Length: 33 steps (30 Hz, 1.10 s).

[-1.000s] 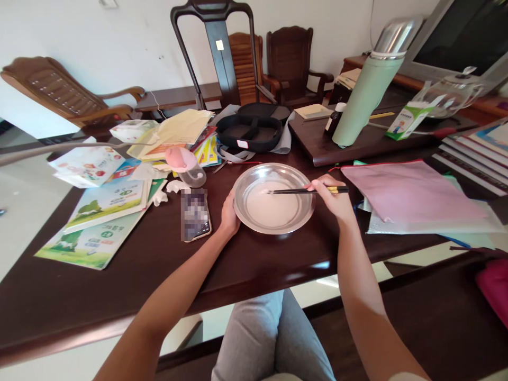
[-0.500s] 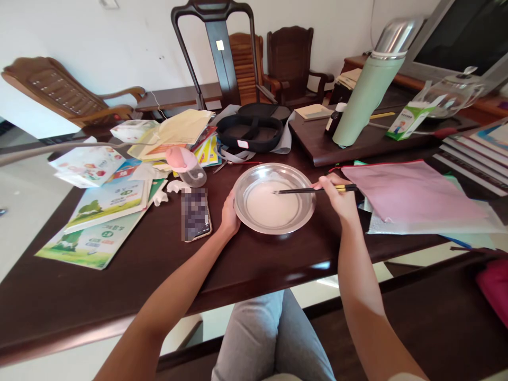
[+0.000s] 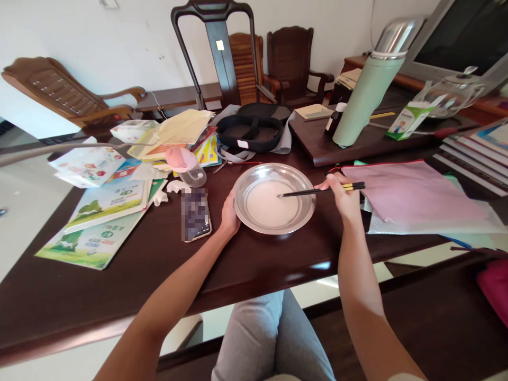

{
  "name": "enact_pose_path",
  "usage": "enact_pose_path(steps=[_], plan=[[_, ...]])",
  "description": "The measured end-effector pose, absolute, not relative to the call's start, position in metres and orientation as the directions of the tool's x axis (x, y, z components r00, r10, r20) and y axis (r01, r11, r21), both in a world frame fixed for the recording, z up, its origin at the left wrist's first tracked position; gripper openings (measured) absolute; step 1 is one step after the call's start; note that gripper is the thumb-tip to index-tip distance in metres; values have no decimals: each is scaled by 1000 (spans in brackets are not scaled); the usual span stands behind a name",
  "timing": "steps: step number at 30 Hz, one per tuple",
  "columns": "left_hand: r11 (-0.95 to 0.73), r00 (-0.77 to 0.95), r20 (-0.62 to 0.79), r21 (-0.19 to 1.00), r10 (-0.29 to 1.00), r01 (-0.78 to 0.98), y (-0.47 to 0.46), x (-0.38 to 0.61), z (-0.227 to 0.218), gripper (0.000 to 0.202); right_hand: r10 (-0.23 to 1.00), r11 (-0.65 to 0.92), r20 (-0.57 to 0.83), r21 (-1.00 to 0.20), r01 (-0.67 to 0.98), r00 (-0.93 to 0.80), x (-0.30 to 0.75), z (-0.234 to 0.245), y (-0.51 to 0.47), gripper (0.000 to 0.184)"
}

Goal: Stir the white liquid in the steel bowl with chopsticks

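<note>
A round metal basin point(image 3: 305, 218) stands on the dark wooden table near its front edge. White, smooth-looking contents point(image 3: 270, 209) cover its bottom; whether liquid or powder I cannot tell. My left hand point(image 3: 230, 214) grips the basin's left rim, its fingers partly hidden behind the wall. In my right hand point(image 3: 339, 194), closed over the right side, is a pair of black chopsticks point(image 3: 305, 192) with gold bands near the upper ends. They reach left across the rim, and their tips touch the white contents near the middle.
Left of the basin lie a phone point(image 3: 196, 214), crumpled tissues point(image 3: 161, 197) and booklets point(image 3: 107, 209). Behind are a pink-lidded cup point(image 3: 186, 166) and a black open case point(image 3: 250, 129). A green thermos point(image 3: 367, 95) stands back right; a pink zip pouch point(image 3: 416, 190) lies at right.
My right hand and the chopsticks have shifted slightly to the right, with the tips a little lower in the basin. My left hand and the basin stay in place.
</note>
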State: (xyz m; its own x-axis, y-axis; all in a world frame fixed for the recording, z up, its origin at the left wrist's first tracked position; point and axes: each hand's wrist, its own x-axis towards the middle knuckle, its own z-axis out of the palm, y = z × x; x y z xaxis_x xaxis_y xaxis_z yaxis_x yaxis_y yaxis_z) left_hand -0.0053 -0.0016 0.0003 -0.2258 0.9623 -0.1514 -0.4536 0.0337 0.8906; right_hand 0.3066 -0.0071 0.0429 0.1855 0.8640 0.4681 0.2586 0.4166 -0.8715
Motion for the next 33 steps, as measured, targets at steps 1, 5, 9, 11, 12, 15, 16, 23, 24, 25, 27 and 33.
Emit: enact_pose_path(steps=[1, 5, 9, 11, 12, 15, 16, 23, 24, 25, 27, 33], plan=[[34, -225, -152, 890, 962, -454, -2, -5, 1, 28, 865, 416, 462, -879, 234, 196, 308, 43, -8, 67], [38, -227, -159, 887, 961, -460, -2, -4, 2, 27, 910, 403, 415, -893, 201, 20, 302, 46, -12, 66], [36, -226, -156, 887, 961, -461, -2, -4, 2, 26, 904, 418, 426, -868, 270, -30, 297, 45, -8, 62], [33, -224, -151, 888, 963, -458, -2, -4, 3, 26, 886, 419, 457, -859, 293, 74, 300, 43, -6, 63], [34, -224, -151, 889, 963, -457, -2, -3, 3, 26, 874, 416, 466, -863, 288, 135, 303, 42, -6, 65], [37, -233, -159, 889, 959, -456, -2, -3, 4, 24, 866, 412, 456, -884, 222, 208, 309, 43, -7, 69], [36, -235, -160, 888, 959, -459, -2, -3, 4, 23, 877, 411, 446, -889, 203, 177, 308, 44, -9, 69], [47, -227, -170, 884, 959, -466, -2, -3, 4, 22, 904, 419, 426, -861, 288, -43, 297, 44, -8, 61], [46, -226, -169, 884, 959, -465, -3, -3, 4, 24, 897, 419, 442, -855, 306, 9, 298, 43, -7, 62], [45, -226, -167, 885, 960, -464, -3, -3, 5, 24, 885, 416, 459, -853, 315, 77, 301, 42, -6, 63], [41, -227, -161, 888, 961, -458, -3, -3, 5, 25, 856, 411, 476, -863, 295, 199, 306, 42, -5, 66], [22, -218, -133, 894, 967, -447, -3, -3, 5, 25, 913, 396, 408, -896, 201, 20, 300, 47, -11, 66]])
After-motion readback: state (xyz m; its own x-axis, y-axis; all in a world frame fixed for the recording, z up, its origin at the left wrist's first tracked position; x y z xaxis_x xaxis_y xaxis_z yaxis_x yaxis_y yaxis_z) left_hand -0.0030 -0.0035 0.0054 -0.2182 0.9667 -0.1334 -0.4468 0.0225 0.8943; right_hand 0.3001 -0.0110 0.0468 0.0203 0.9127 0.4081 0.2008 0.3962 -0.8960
